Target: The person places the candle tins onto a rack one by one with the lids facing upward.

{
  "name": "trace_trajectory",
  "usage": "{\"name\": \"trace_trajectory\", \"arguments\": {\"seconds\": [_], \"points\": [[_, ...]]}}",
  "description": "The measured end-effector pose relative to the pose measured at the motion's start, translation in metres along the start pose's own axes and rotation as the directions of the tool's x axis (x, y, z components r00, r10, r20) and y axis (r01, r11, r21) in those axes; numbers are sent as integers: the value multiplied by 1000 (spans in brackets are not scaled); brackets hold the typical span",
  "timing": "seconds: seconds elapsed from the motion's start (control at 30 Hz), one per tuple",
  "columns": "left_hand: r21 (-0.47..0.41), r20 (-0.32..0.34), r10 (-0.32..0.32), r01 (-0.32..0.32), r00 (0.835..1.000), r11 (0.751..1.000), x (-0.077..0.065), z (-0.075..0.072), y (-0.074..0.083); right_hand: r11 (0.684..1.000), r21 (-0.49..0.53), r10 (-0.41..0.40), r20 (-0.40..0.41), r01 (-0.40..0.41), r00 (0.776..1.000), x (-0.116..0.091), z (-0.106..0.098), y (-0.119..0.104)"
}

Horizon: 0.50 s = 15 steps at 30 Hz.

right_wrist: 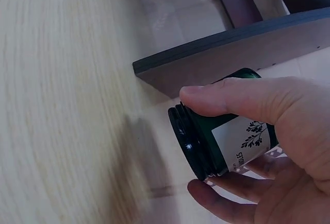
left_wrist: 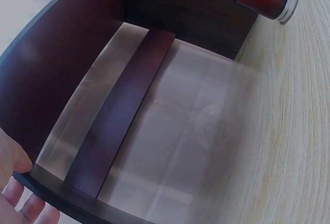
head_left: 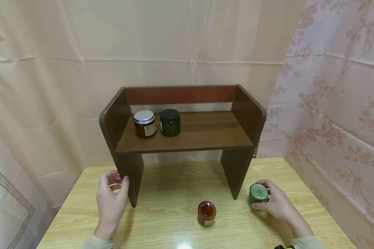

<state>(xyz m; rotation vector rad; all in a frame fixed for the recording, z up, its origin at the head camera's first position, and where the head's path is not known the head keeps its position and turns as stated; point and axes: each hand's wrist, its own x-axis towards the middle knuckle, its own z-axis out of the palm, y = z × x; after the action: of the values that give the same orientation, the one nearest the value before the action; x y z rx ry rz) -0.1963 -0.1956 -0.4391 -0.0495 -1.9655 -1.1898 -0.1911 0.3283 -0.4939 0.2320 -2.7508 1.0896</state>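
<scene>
My right hand (head_left: 275,202) holds a small green glass jar (head_left: 258,193) to the right of the wooden shelf (head_left: 187,133). The jar is upside down, its base facing up and its black lid (right_wrist: 188,144) towards the table. Thumb and fingers lie on opposite sides of its labelled body in the right wrist view. My left hand (head_left: 112,199) is at the shelf's left side panel, thumb on one side of the panel edge and curled fingers on the other. An amber jar (head_left: 206,212) stands inverted on the table, its silver lid (left_wrist: 290,1) at the bottom.
On the shelf board, at the left, stand an amber jar with a silver lid (head_left: 144,123) and a green jar with a black lid (head_left: 170,122). The light wooden table (head_left: 171,186) carries the shelf. Beige curtains (head_left: 187,41) hang behind, patterned fabric (head_left: 346,121) at the right.
</scene>
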Motion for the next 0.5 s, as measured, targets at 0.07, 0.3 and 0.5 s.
{"name": "trace_trajectory", "arguments": {"seconds": [0.07, 0.3, 0.5], "points": [[-3, -1, 2, -2, 1000, 1000, 0, 0, 0, 1000, 5, -8, -3, 8, 1000, -1, -1, -3], [-9, -3, 0, 0, 1000, 1000, 0, 0, 0, 999, 29, -24, 1, 24, 1000, -2, -3, -10], [-9, -4, -3, 3, 1000, 1000, 0, 0, 0, 1000, 22, -21, 3, 21, 1000, -3, -6, -16]]}}
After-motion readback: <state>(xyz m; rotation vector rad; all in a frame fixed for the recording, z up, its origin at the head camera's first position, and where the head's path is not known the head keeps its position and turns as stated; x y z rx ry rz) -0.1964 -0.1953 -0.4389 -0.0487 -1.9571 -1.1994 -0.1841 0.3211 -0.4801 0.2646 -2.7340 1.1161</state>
